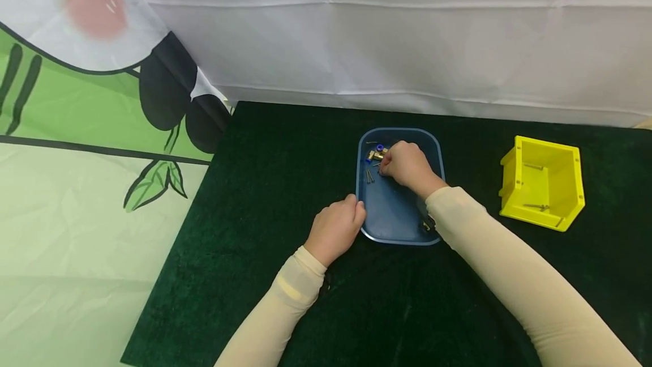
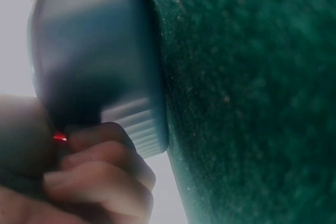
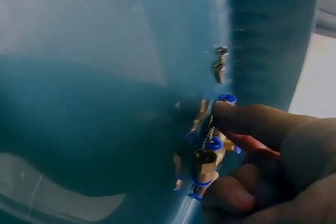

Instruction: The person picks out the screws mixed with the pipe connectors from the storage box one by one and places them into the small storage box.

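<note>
A blue tray (image 1: 387, 217) lies on the dark green cloth. My left hand (image 1: 336, 226) grips its left rim, and the left wrist view shows the fingers (image 2: 100, 182) curled by the ribbed wall. Inside the tray, my right hand (image 1: 407, 166) has its fingertips together at a thin screw (image 3: 209, 124), which it appears to pinch. Brass fittings with blue collars (image 1: 377, 156) lie right beside those fingers. Several loose screws (image 1: 369, 176) are near the tray's left wall. Small metal pieces (image 1: 425, 225) at the lower right are partly hidden by my right sleeve.
To the right of the tray stands a yellow bin (image 1: 509, 180) with a few screws (image 1: 536, 207) in it. White cloth (image 1: 356, 50) hangs behind the table. A printed cartoon sheet (image 1: 91, 106) covers the left side.
</note>
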`<state>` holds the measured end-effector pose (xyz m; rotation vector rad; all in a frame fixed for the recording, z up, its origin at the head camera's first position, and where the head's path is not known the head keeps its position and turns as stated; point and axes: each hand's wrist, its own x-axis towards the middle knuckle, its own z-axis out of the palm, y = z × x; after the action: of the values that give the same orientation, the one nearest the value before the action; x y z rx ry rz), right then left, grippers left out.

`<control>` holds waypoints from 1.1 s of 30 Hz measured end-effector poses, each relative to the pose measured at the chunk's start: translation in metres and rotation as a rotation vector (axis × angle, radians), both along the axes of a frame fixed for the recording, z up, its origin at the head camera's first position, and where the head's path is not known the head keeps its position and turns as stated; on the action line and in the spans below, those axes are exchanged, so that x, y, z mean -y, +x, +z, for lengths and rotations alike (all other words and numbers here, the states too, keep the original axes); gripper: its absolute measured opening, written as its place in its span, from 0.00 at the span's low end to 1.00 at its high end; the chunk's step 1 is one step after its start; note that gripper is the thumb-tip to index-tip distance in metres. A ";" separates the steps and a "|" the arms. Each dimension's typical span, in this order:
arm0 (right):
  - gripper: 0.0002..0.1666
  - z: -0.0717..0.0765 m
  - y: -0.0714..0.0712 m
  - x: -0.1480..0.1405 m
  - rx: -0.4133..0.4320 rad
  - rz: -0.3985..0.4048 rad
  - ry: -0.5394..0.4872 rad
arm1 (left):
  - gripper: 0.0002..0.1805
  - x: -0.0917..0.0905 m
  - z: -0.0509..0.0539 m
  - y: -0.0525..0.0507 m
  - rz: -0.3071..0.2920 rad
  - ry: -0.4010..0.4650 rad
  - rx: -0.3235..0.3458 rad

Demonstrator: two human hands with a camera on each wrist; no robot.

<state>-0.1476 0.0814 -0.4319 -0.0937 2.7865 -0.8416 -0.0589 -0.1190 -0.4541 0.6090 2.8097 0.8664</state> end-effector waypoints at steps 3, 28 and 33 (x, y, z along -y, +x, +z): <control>0.07 0.001 0.003 -0.004 -0.021 -0.015 -0.058 | 0.18 -0.001 -0.002 0.001 -0.004 -0.001 -0.007; 0.21 0.061 0.049 -0.064 -0.093 -0.289 -0.376 | 0.18 -0.001 -0.005 0.001 0.022 0.002 -0.008; 0.29 0.065 0.066 -0.102 -0.071 -0.389 -0.324 | 0.18 -0.001 -0.004 -0.001 0.004 0.021 0.002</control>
<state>-0.0817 0.1831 -0.3673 0.3834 2.7472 -1.4014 -0.0595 -0.1178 -0.4579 0.6056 2.8048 0.8981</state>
